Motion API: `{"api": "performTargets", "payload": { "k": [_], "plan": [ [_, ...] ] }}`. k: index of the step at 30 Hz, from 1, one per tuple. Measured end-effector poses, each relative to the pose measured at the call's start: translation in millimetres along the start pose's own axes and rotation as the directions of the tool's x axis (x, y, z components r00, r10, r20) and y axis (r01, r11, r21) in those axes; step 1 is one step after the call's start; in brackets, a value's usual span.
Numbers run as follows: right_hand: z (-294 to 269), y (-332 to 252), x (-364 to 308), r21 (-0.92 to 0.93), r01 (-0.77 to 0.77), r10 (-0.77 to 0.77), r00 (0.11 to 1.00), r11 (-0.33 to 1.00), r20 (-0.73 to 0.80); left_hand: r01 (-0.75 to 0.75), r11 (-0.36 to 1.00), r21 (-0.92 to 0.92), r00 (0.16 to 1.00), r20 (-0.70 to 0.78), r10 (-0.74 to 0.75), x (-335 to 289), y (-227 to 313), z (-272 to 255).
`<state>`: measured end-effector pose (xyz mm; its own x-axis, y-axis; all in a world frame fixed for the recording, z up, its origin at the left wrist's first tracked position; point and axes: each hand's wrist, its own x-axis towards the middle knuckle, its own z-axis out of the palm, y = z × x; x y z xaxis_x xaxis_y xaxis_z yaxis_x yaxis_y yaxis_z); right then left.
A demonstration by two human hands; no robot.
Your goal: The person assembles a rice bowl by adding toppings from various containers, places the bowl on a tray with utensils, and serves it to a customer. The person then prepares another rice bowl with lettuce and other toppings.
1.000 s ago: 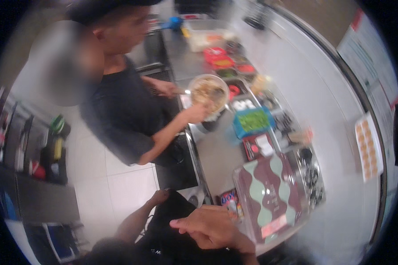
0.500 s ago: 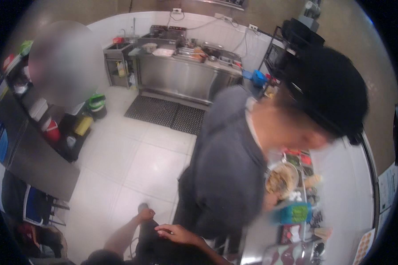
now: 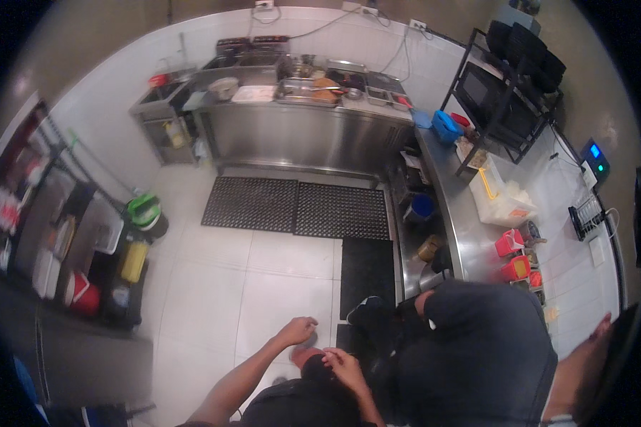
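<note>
While my left hand point(image 3: 297, 331) hangs loosely curled and empty near the black floor mat point(image 3: 367, 267), my right hand point(image 3: 345, 366) lies on dark cloth point(image 3: 292, 407); whether it pinches, I cannot tell. Cloth looks soft, light, limp: pinch a fold.

— What does the camera wearer have on?

— A dark, near-black top point(image 3: 299, 402); it fills the bottom edge of the view below the arms.

— Long sleeves?

— No. Both forearms are bare from the lower edge up to the wrists. The left forearm point(image 3: 246, 373) shows no cuff, and neither does the right forearm point(image 3: 367, 402).

— Gloves, a watch, rings?

— The left hand point(image 3: 297, 330) and the right hand point(image 3: 343, 364) are both bare. Rings or a watch would be too small and blurred to make out.

— Any markings on the top?

— It looks plain and unpatterned.
</note>
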<state>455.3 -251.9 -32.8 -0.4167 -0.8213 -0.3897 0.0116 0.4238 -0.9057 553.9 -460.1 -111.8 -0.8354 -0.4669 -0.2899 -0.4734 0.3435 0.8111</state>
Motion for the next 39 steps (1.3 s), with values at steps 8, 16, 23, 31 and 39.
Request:
{"api": "performTargets", "payload": {
  "k": [8,16,23,31,39],
  "plan": [
    [-78.5,-82.5,243.4,0.322,0.403,0.017,0.602,0.857,-0.799,0.128,0.976,0.174,0.991,0.025,-0.134,217.3,-99.6,-137.9],
    [-192.0,-219.2,462.1,0.301,0.434,0.047,0.506,0.849,-0.861,0.380,0.842,-0.383,0.883,-0.120,-0.454,343.3,-84.7,-351.4],
    [-270.1,-325.6,689.1,0.147,0.556,-0.136,0.435,0.818,-0.890,-0.131,0.991,-0.012,0.867,-0.486,0.109,624.4,62.1,-485.6],
    [-373.0,-452.5,887.0,-0.037,0.451,-0.387,0.717,0.892,-0.580,-0.213,0.967,0.138,0.896,-0.367,0.249,974.8,197.2,-649.0],
    [-516.0,-535.5,1237.7,0.024,0.323,-0.303,0.909,0.946,-0.286,0.180,0.964,0.198,0.548,-0.834,0.069,1216.1,99.5,-782.1]
  ]
}}
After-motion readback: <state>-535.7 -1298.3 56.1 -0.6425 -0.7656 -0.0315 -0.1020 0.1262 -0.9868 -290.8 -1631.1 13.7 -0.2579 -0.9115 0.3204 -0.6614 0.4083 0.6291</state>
